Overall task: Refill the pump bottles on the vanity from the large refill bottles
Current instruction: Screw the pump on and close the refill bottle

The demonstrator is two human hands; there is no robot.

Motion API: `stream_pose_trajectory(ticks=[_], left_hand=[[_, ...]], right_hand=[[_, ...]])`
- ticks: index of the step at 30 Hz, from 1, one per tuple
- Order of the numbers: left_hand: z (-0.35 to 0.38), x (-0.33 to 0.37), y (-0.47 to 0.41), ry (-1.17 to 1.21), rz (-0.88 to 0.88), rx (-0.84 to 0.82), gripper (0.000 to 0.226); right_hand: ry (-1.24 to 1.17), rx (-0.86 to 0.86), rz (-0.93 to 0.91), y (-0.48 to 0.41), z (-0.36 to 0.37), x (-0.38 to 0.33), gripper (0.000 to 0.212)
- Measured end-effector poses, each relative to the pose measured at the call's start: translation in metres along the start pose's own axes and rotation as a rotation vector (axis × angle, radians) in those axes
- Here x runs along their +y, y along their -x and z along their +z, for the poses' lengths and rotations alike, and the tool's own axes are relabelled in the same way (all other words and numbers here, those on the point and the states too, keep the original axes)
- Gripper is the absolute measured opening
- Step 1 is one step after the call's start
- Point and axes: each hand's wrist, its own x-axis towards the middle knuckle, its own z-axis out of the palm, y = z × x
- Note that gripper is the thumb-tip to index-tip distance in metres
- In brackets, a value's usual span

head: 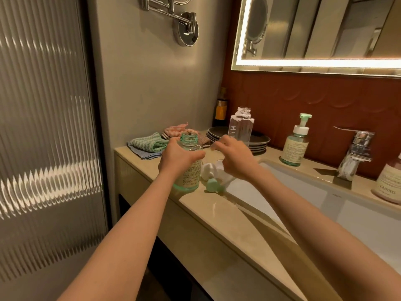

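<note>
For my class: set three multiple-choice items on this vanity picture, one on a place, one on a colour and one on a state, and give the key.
1. Where does the pump bottle that has its pump on stand?
A on the stacked plates; B beside the tap; C on the folded cloths.
2. What colour is that bottle's pump top?
A red; B black; C green.
3. The green-tinted bottle in the left hand is:
A upright and open, with its pump off; B closed with a pump; C lying on its side.

Key: 1 B, it stands next to the tap, at the back of the sink. 2 C, the top is pale green. 3 A, its threaded neck is bare above the gripping fingers.
</note>
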Motion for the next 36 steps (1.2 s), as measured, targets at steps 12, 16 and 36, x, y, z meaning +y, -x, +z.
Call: stream_pose_trajectory(ticks=[12,16,36], left_hand=[[0.000,-0.004,-0.005,-0.024,0.029,0.007,0.074],[0.000,-0.004,-0.004,-0.024,0.021,-0.001,0.074],[0.001,-0.003,-0.007,-0.039,0.021,0.011,0.075]], right_hand=[[0.450,-0.253,-0.442,0.009,0.020,-0.010,0.057],[0.454,-0.213,-0.430,0.013,0.021,-0.005,0.060],[-0.810,0.637,0.421,-0.039,-0.067,-0.026,0.044]])
